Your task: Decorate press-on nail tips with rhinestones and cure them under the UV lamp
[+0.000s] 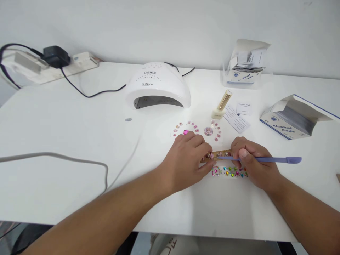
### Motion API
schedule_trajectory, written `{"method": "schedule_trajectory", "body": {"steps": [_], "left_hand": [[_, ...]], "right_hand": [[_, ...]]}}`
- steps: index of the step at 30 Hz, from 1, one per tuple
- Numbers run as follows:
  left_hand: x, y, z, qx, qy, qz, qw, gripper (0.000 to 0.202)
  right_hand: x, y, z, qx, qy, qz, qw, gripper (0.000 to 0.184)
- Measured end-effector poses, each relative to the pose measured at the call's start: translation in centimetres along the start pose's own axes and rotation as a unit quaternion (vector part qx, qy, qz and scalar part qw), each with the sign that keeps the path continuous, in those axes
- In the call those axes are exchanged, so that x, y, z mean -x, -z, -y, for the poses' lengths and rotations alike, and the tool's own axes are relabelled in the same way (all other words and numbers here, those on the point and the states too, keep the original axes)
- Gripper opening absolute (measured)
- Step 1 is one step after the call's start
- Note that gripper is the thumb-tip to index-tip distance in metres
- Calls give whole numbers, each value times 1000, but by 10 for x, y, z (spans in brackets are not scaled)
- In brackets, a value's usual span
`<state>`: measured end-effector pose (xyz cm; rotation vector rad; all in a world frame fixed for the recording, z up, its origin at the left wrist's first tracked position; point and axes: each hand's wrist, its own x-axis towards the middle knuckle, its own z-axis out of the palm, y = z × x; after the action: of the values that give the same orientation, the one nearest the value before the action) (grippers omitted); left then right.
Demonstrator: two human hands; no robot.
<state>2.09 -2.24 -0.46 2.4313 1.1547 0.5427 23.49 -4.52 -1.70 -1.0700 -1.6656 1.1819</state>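
Nearest us on the white table (53,191): one gem sheet (230,172), multicoloured, just below the work, probably for easy reach. Next, one brown strip (222,152) bearing small shiny pieces, between our two hands. Our left hand (188,159): fingers closed over the strip's left end, seemingly to steady it. Our right hand (255,161): thumb and fingers gripping one purple stick (271,159) near its middle, its thin end toward the left fingertips, perhaps for fine control; whether it touches a piece we cannot tell. Beyond: pink nail pieces (217,135) fanned in arcs, presumably so each shows; one bottle (218,112), capped; two packets (237,119), flat; one pads box (285,122), lid up, as if for ready access. Farther: one lamp (159,83), its opening facing us; one rear box (244,76), open; one adapter (56,56), plugged in at the wall side.
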Motion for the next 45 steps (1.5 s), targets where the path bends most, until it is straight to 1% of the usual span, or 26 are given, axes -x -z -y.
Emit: {"method": "schedule_trajectory", "body": {"steps": [7, 11, 18, 22, 25, 31, 45], "left_hand": [[1, -3, 1, 2, -5, -5, 1000, 11], [1, -4, 1, 5, -9, -17, 1000, 11], [1, -3, 0, -2, -2, -3, 1000, 12], [1, -2, 0, -5, -1, -2, 1000, 13], [1, -2, 1, -5, 0, 4, 1000, 13], [1, -2, 2, -3, -6, -6, 1000, 12], [1, -2, 1, -2, -5, 0, 1000, 12]], "right_hand": [[1, 0, -3, -35, -4, -10, 999, 31], [2, 0, -4, -52, 17, -12, 998, 27], [0, 0, 2, 68, 96, 19, 993, 26], [-1, -1, 4, 103, 128, 26, 986, 25], [-3, -1, 5, 116, 135, 31, 983, 25], [-3, -2, 4, 135, 132, 29, 982, 23], [-3, -1, 4, 114, 128, 28, 985, 25]]}}
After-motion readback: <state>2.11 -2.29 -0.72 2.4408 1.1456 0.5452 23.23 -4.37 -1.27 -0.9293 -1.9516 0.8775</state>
